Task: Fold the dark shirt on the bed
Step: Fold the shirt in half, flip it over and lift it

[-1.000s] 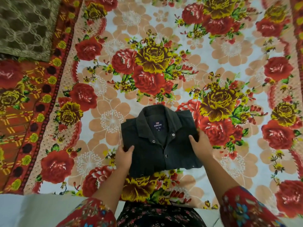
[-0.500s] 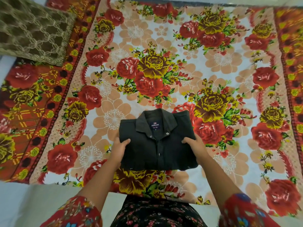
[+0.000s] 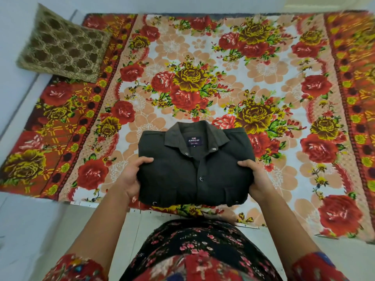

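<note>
I have the dark shirt (image 3: 194,171) as a squared-off packet, front side up, over the near edge of the bed (image 3: 284,224) and just in front of my body. My left hand (image 3: 132,177) clamps its left side and my right hand (image 3: 255,179) clamps its right side. Each thumb lies curled on top of the cloth, with the fingers tucked out of sight underneath. I hold it this way, by both sides at mid-height, so the layers stay pinched together and the tucked sleeves cannot slide out. The packet looks raised a little off the floral sheet (image 3: 223,78), though from this feed I cannot be sure that it is fully clear of it.

The collar (image 3: 172,136) sits at the far end, spread open around the brand label (image 3: 194,141), and the button placket (image 3: 200,175) runs straight down the middle, which tells me the fold is even from side to side. I judge the folding itself to be done or nearly so. What remains is to set the packet down flat without letting the bottom layer sag or the edges splay.

A patterned olive cushion (image 3: 63,47) lies at the far left corner of the bed, well apart from the shirt
</note>
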